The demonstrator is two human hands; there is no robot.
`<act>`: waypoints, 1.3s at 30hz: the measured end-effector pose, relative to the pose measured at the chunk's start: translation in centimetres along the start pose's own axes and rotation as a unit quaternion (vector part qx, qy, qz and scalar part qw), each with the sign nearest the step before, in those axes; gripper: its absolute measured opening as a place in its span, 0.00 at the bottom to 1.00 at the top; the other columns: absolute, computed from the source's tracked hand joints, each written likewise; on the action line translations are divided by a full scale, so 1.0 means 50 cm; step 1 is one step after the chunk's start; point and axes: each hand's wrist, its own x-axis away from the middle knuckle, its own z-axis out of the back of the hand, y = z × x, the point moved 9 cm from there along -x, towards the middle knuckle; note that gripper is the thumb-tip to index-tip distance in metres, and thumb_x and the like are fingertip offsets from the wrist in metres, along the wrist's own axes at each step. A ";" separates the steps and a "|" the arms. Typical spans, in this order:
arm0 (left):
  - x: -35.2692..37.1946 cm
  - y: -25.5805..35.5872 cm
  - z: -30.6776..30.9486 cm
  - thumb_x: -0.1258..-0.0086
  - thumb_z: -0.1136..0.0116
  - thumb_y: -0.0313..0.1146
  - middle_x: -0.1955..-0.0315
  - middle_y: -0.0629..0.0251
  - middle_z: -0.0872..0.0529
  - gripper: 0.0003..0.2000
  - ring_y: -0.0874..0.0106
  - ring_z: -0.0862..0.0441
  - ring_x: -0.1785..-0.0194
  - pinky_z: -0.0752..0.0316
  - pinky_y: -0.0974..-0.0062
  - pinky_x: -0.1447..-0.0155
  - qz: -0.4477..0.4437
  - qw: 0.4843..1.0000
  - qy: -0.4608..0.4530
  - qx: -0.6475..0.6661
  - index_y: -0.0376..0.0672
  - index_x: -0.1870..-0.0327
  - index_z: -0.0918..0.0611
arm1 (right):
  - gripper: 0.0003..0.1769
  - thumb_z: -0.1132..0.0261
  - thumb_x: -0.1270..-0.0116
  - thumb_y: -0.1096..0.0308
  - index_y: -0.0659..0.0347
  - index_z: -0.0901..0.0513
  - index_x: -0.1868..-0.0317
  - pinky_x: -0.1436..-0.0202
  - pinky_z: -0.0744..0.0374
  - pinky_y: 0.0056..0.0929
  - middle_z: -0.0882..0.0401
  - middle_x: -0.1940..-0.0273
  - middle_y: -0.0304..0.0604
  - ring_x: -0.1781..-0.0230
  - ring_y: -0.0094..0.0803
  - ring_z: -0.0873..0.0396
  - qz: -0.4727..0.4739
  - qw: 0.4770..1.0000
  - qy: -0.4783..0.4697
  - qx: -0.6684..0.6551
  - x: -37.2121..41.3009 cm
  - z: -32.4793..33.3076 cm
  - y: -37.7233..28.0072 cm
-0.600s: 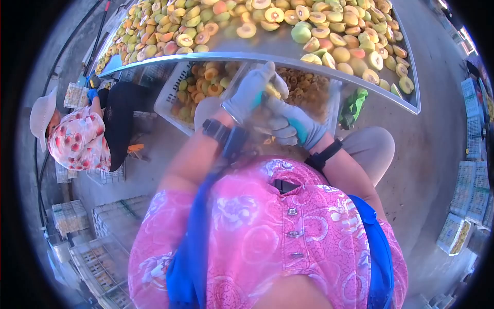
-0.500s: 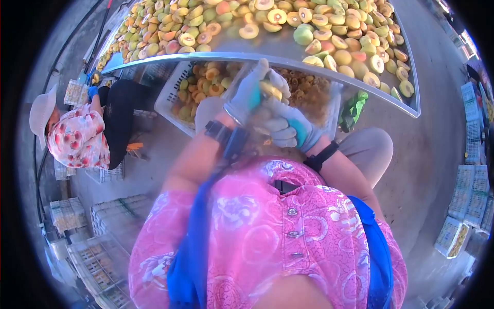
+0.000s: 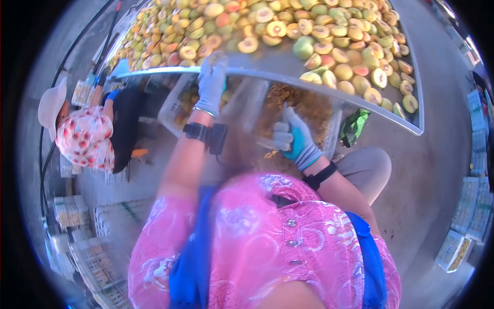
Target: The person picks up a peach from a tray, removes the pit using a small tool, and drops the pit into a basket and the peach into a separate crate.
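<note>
My left hand point(image 3: 210, 85), in a grey and teal glove, reaches over the metal rim of the table point(image 3: 247, 71), beside a heap of apricot-like stone fruit point(image 3: 188, 31). Its fingers are smeared by motion, and whether they hold anything is hidden. My right hand point(image 3: 297, 138), gloved alike, is closed with the thumb side up, over a crate of brown pits or scraps point(image 3: 293, 100). What sits in its fist is too blurred to name. Many fruits on the table are halved, some with the pit showing; a green one point(image 3: 303, 48) lies near the rim.
Under the table a white crate point(image 3: 172, 105) holds more fruit, behind my left forearm. A green and black bag point(image 3: 354, 127) hangs or lies right of the crates. Another person point(image 3: 85, 136) in a hat sits at the left. Stacked crates point(image 3: 465, 203) line the right side.
My hands were together around a piece of fruit; now they are apart. The left has gone up and left to the table rim, and the right has dropped slightly. The fruit no longer shows.
</note>
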 end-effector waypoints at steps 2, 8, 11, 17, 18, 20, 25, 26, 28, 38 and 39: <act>0.005 0.085 -0.115 0.32 0.38 0.42 0.52 0.58 0.17 0.20 0.66 0.21 0.48 0.27 0.72 0.43 -0.075 0.992 -0.066 -0.072 0.38 0.44 0.21 | 0.21 0.48 0.26 0.40 0.48 0.27 0.58 0.85 0.44 0.23 0.39 0.77 0.27 0.86 0.19 0.42 0.006 1.000 -0.004 0.004 -0.009 0.002 -0.016; -0.013 0.117 -0.415 0.39 0.35 0.52 0.37 0.43 0.29 0.36 0.50 0.29 0.35 0.32 0.62 0.33 -0.134 0.937 -0.243 -0.213 0.37 0.36 0.28 | 0.21 0.52 0.25 0.39 0.48 0.30 0.56 0.86 0.43 0.21 0.35 0.76 0.28 0.86 0.19 0.40 -0.010 1.000 0.013 0.010 -0.009 -0.022 -0.020; -0.036 0.089 -0.486 0.43 0.32 0.55 0.34 0.41 0.34 0.43 0.49 0.30 0.34 0.32 0.62 0.32 -0.067 0.927 -0.246 -0.274 0.37 0.31 0.32 | 0.21 0.52 0.24 0.40 0.48 0.30 0.56 0.87 0.43 0.21 0.34 0.76 0.28 0.86 0.19 0.40 0.020 1.000 0.009 0.005 -0.006 -0.023 -0.034; -0.054 0.054 -0.468 0.43 0.31 0.53 0.39 0.43 0.27 0.40 0.52 0.27 0.36 0.30 0.63 0.33 -0.100 0.924 -0.215 -0.299 0.34 0.36 0.30 | 0.21 0.49 0.25 0.41 0.49 0.28 0.58 0.87 0.43 0.23 0.33 0.77 0.29 0.87 0.20 0.40 0.088 0.985 0.085 0.123 0.004 -0.015 -0.058; -0.062 0.001 -0.468 0.41 0.32 0.50 0.43 0.47 0.24 0.35 0.54 0.23 0.40 0.28 0.65 0.36 0.005 0.961 -0.264 -0.085 0.35 0.38 0.28 | 0.21 0.49 0.25 0.41 0.49 0.28 0.58 0.87 0.43 0.23 0.33 0.77 0.29 0.87 0.20 0.40 0.090 0.985 0.083 0.123 0.006 -0.020 -0.062; -0.034 -0.004 -0.450 0.35 0.36 0.39 0.55 0.57 0.17 0.22 0.60 0.17 0.51 0.21 0.65 0.44 0.136 0.911 -0.292 0.258 0.38 0.44 0.23 | 0.21 0.48 0.26 0.42 0.51 0.27 0.57 0.85 0.39 0.22 0.32 0.76 0.29 0.85 0.20 0.38 0.132 0.956 0.112 0.239 0.023 -0.035 -0.087; 0.082 0.027 -0.340 0.32 0.39 0.38 0.54 0.58 0.18 0.19 0.69 0.20 0.50 0.21 0.62 0.44 0.253 0.760 -0.293 0.523 0.37 0.45 0.24 | 0.19 0.46 0.25 0.47 0.54 0.25 0.55 0.79 0.35 0.17 0.32 0.75 0.28 0.79 0.16 0.35 0.209 0.880 0.172 0.390 0.088 -0.116 -0.115; 0.094 0.041 -0.317 0.30 0.42 0.37 0.55 0.58 0.17 0.17 0.68 0.19 0.52 0.20 0.64 0.45 0.183 0.812 -0.288 0.473 0.37 0.45 0.24 | 0.17 0.47 0.24 0.48 0.54 0.25 0.55 0.79 0.35 0.17 0.32 0.75 0.28 0.79 0.16 0.35 0.218 0.860 0.162 0.433 0.086 -0.125 -0.116; 0.138 0.066 -0.271 0.27 0.46 0.27 0.57 0.58 0.16 0.12 0.69 0.17 0.54 0.18 0.71 0.49 0.152 0.844 -0.277 0.434 0.37 0.45 0.26 | 0.16 0.47 0.24 0.50 0.54 0.25 0.57 0.79 0.35 0.17 0.32 0.75 0.29 0.79 0.15 0.35 0.211 0.833 0.167 0.484 0.084 -0.143 -0.112; 0.246 0.061 -0.216 0.21 0.57 0.51 0.53 0.57 0.19 0.23 0.67 0.20 0.52 0.23 0.69 0.44 0.257 0.751 -0.244 0.557 0.40 0.40 0.27 | 0.19 0.45 0.24 0.53 0.59 0.23 0.47 0.78 0.34 0.19 0.30 0.74 0.28 0.78 0.15 0.34 0.210 0.781 0.171 0.563 0.072 -0.205 -0.076; 0.251 0.062 -0.211 0.21 0.57 0.51 0.53 0.57 0.19 0.23 0.67 0.20 0.52 0.23 0.69 0.44 0.257 0.750 -0.243 0.558 0.40 0.40 0.27 | 0.20 0.45 0.24 0.53 0.59 0.23 0.44 0.77 0.34 0.19 0.30 0.73 0.28 0.78 0.15 0.34 0.212 0.780 0.170 0.563 0.070 -0.203 -0.073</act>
